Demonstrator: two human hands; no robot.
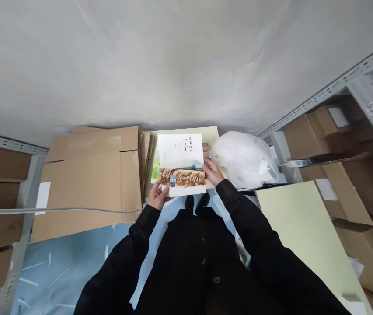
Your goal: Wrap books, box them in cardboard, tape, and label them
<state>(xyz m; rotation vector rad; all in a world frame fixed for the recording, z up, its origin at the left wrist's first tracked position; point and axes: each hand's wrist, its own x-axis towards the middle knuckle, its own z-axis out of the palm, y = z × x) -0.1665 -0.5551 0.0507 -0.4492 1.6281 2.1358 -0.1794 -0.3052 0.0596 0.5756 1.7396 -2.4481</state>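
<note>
Holding 1 book [181,153] in a narrow 2-handed grip, pinched at the lower left corner by the left hand [158,195] and at the right edge by the right hand [213,172], near the front edge of a pale table [210,132]. Flanked by overlapping, uncountable flattened cardboard [91,170] and 1 white plastic bag [245,159].

I see black sleeves [255,223] ending just behind each hand [214,173], a black top [186,262] with round buttons [217,280], dark shoes [202,201].
</note>
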